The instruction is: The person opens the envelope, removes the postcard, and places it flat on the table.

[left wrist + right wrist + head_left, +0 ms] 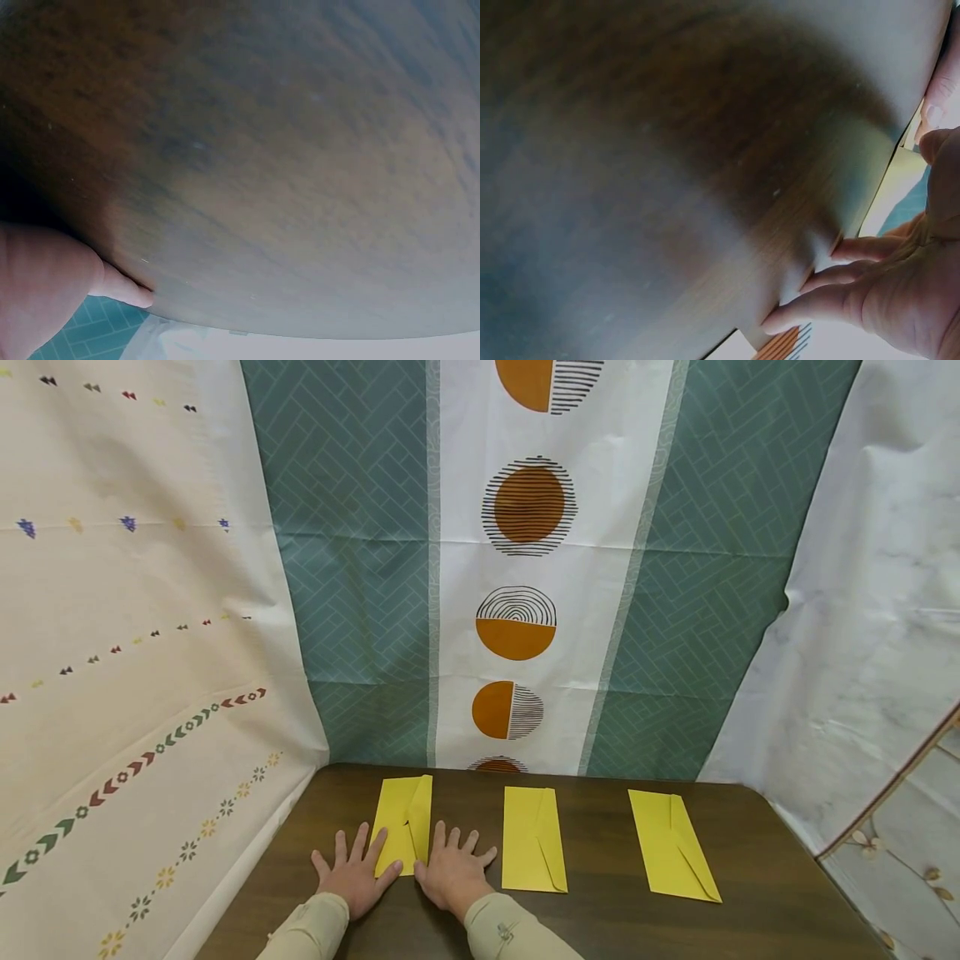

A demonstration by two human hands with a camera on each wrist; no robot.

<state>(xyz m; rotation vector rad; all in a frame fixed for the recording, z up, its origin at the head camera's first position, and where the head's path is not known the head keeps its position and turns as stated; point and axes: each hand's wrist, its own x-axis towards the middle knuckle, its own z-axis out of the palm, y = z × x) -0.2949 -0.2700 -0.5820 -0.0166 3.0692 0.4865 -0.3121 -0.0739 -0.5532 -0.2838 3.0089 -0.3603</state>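
Note:
Three yellow envelopes lie on the dark wooden table in the head view: a left envelope [393,814], a middle envelope [529,843] and a right envelope [672,843]. My left hand [356,878] is spread flat at the lower left of the left envelope, its thumb and fingertips at that edge. On the other side, my right hand [453,870] lies with fingers spread, its thumb by the envelope's lower right corner. Neither hand grips anything. In the right wrist view, the right hand's fingertips [776,321] touch the tabletop.
The brown table [600,927] ends at a hanging green and white patterned cloth [360,610] behind. A cream embroidered cloth [135,652] hangs on the left, a pale marbled cloth [862,677] on the right.

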